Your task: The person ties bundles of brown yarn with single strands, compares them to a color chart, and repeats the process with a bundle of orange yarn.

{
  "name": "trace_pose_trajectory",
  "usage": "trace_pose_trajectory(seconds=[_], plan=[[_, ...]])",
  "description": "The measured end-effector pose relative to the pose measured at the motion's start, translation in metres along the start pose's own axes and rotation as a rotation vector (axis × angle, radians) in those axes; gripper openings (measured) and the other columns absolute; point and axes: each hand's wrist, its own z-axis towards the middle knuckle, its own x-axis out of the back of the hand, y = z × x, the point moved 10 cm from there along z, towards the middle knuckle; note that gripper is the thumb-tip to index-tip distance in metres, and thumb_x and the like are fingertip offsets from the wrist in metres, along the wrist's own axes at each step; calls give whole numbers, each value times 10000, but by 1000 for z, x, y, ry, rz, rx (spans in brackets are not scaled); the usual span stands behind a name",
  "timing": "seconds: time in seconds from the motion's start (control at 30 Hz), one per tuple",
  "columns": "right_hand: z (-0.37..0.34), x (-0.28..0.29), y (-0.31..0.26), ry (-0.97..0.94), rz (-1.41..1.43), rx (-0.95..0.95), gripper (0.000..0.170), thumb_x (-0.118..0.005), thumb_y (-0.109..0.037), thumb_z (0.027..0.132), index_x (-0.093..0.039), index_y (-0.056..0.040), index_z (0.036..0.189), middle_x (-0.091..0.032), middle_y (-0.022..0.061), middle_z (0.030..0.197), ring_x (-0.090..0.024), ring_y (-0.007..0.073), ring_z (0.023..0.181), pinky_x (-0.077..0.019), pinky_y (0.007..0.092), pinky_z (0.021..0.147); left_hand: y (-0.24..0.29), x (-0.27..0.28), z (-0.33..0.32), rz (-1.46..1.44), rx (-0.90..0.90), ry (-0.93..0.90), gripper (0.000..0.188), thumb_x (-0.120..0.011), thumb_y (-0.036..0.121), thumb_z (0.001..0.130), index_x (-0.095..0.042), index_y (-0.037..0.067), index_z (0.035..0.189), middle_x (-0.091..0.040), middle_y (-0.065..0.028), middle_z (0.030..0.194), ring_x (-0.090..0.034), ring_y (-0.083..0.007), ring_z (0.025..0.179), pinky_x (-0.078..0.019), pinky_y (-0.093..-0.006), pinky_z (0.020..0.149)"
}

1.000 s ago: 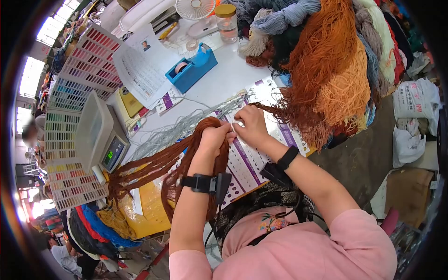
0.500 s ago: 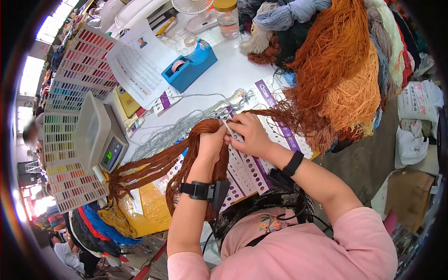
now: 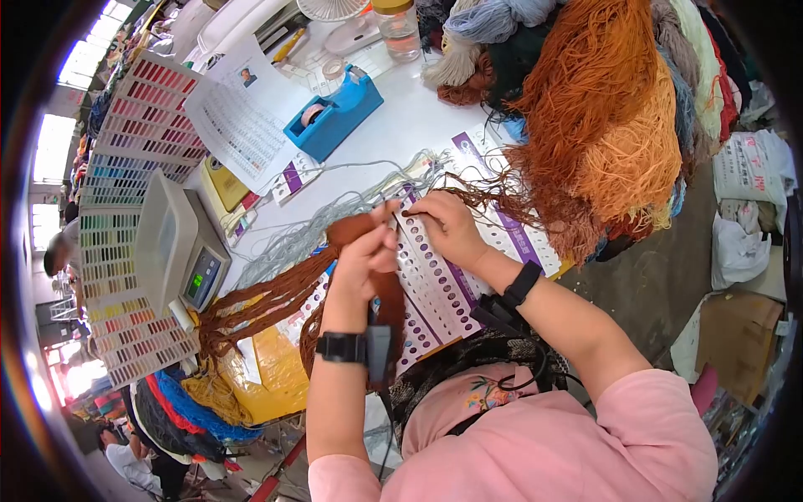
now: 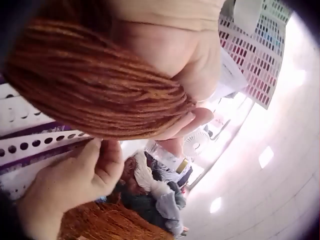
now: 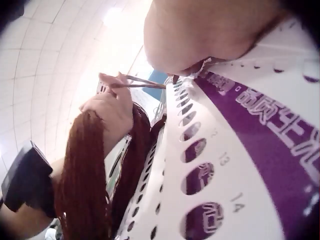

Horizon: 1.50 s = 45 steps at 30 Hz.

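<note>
Yarn in a reddish-brown hank (image 3: pixel 386 303) hangs over the left hand (image 3: pixel 366 259), its long tail trailing left over the table (image 3: pixel 407 109) toward the one scale (image 3: pixel 203 272). Half a second earlier both hands met at the far end of a perforated card (image 3: pixel 425 263); now they are apart, the left hand raised and blurred in the head view, the right hand (image 3: pixel 450 227) at that far end. The white piece seen between them then now lies as the card's row of holes, in plain view.

The right wrist view shows two thin strands (image 5: pixel 142 84) stretched from the left fingertips to the card's edge. The left grip is closed on the hank and pinches those strands; the right grip pinches brown yarn at the card's far edge, the exact hold partly hidden. Loose brown yarn (image 3: pixel 489 197) runs right from there to the piled bundles.

Two black wristbands are visible. Several purple-striped cards overlap beneath; their number cannot be told. On the far side stand one blue tape dispenser (image 3: pixel 343 113), one jar (image 3: pixel 399 38) and one fan (image 3: pixel 333 7), with one printed sheet (image 3: pixel 238 125) left of the dispenser. One colour chart (image 3: pixel 138 125) stands at the left. Right of the jar lie one orange bundle (image 3: pixel 585 75) and one peach bundle (image 3: pixel 631 159).
</note>
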Motion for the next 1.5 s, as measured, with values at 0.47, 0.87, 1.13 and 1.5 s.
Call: trace_pose_trajectory(seconds=[0.47, 0.87, 1.13, 1.5], plan=[[0, -18, -9, -105, -354, -22, 320, -620, -216, 622, -561, -88, 909, -424, 51, 810, -423, 207, 796, -318, 316, 717, 165, 138, -203, 247, -379, 676, 130, -469, 207, 849, -512, 86, 862, -428, 31, 572, -352, -14, 427, -274, -123, 356], [-8, -15, -31, -31, -278, 44, 306, -643, -154, 598, -549, -72, 878, -471, 89, 921, -454, 261, 884, -350, 354, 762, 50, 44, -250, 150, -399, 644, 349, -447, 249, 855, -459, 2, 1102, -548, -26, 837, -437, -50, 592, -348, -151, 463], [-82, -84, -156, -602, 887, -698, 114, -563, -89, 758, -570, 25, 751, -560, 30, 661, -499, 67, 506, -391, 194, 459, -15, -25, -199, 27, -454, 214, 475, -295, 328, 899, -345, -35, 1201, -475, -108, 1111, -478, -173, 962, -397, -324, 807], [-103, -87, -170, -569, 1034, -707, 78, -532, -16, 740, -584, 36, 766, -561, 54, 660, -485, 65, 489, -377, 169, 435, -14, -25, -230, 52, -622, 261, 268, -487, 52, 809, -476, -48, 1058, -528, -145, 1021, -555, -181, 822, -487, -297, 684]])
